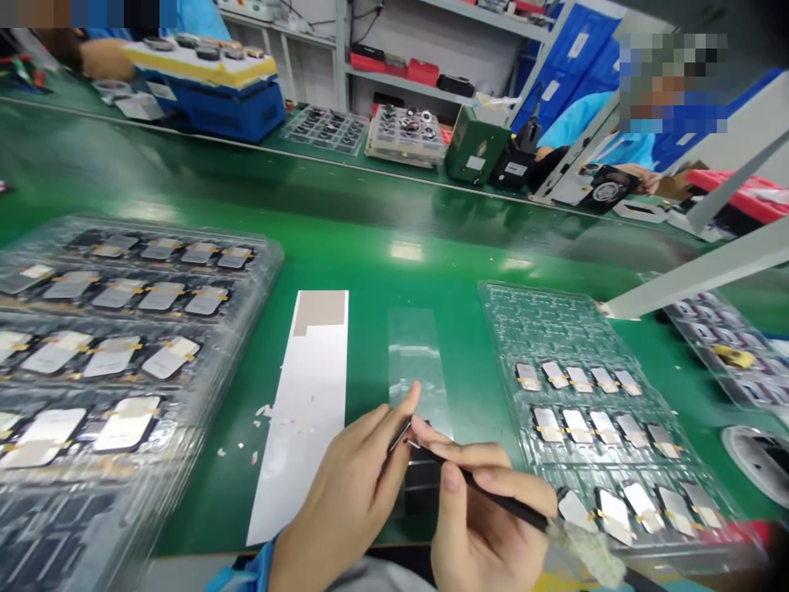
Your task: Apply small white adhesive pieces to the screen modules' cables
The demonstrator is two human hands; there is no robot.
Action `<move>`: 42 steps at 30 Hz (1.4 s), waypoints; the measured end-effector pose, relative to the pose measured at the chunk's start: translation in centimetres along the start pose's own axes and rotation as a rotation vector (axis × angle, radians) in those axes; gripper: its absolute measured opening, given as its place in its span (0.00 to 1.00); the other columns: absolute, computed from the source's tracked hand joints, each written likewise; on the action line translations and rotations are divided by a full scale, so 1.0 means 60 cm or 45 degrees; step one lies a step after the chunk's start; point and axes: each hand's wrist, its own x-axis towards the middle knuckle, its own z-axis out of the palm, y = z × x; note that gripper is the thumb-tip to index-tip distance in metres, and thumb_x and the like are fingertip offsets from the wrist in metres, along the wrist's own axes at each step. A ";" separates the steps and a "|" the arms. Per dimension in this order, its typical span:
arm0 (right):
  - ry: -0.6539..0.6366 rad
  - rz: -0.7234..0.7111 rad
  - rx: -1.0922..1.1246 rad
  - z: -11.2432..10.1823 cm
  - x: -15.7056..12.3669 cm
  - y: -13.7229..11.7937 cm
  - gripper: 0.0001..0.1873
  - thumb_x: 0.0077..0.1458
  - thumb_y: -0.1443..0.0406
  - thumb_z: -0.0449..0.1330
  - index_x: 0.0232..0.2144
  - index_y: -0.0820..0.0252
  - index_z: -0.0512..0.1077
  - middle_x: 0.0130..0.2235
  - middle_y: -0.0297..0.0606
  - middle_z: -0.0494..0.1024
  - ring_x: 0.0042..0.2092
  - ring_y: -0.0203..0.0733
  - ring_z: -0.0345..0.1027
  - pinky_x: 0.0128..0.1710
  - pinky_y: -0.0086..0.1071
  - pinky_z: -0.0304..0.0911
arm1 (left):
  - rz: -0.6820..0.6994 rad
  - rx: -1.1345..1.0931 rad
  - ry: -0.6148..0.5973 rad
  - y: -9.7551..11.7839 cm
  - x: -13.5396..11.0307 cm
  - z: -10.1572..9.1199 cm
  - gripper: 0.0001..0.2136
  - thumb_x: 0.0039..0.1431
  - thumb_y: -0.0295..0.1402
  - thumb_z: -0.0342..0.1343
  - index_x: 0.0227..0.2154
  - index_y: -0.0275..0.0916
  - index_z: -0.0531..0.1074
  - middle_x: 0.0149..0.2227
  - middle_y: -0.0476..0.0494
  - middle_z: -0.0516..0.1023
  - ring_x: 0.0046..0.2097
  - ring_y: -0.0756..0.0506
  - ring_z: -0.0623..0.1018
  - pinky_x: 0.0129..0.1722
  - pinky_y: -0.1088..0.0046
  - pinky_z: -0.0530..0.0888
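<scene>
My left hand [354, 473] is closed around a small, thin, dark-edged part [399, 436], mostly hidden by the fingers; its index finger points forward. My right hand [490, 510] grips a slim black hand tool [509, 503] with a fine metal tip, and whitish wrapping [585, 551] covers its rear. The tip meets the small part between both hands. Beneath them lie a black block [422, 485] and a clear plastic strip [416, 349]. Left of the hands is a white strip of sheet [308, 395] with a beige patch at its far end.
Stacked clear trays [246, 329] of small screen-like modules stand at left. Another clear tray [542, 316] at right holds several silver-faced modules. A white post [696, 275] slants in at right. Beyond are a blue machine [215, 107], a green box [474, 148] and two people in blue sleeves.
</scene>
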 end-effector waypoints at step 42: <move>-0.042 0.009 -0.120 -0.002 -0.003 0.008 0.11 0.59 0.77 0.57 0.38 0.57 0.64 0.36 0.36 0.79 0.42 0.44 0.79 0.42 0.40 0.80 | -0.041 0.016 -0.047 0.004 -0.011 -0.006 0.24 0.72 0.33 0.38 0.69 0.49 0.49 0.50 0.41 0.73 0.52 0.42 0.73 0.51 0.63 0.73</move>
